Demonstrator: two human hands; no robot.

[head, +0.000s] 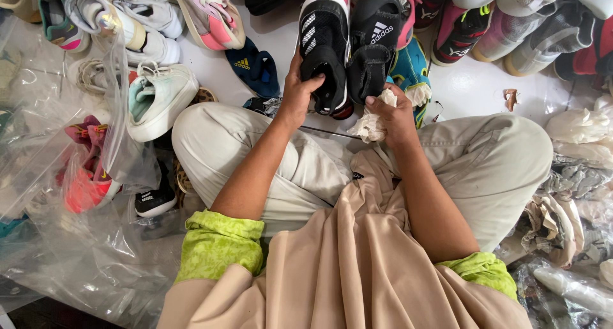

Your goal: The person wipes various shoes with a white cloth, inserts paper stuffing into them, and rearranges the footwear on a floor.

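My left hand (pixel 297 94) grips the heel end of a black shoe with white stripes (pixel 324 41) that lies in front of my crossed legs. Beside it lies its black twin (pixel 373 45), toe toward me. My right hand (pixel 394 117) is closed on a wad of crumpled white paper (pixel 373 121) at the opening of that second shoe. Both forearms come out of rolled green sleeves.
Several shoes ring me on the white floor: a pale mint sneaker (pixel 159 99) at left, pink ones in a clear plastic bag (pixel 89 175), a blue sandal (pixel 252 67). Crumpled paper and plastic wraps (pixel 575 169) pile up at right.
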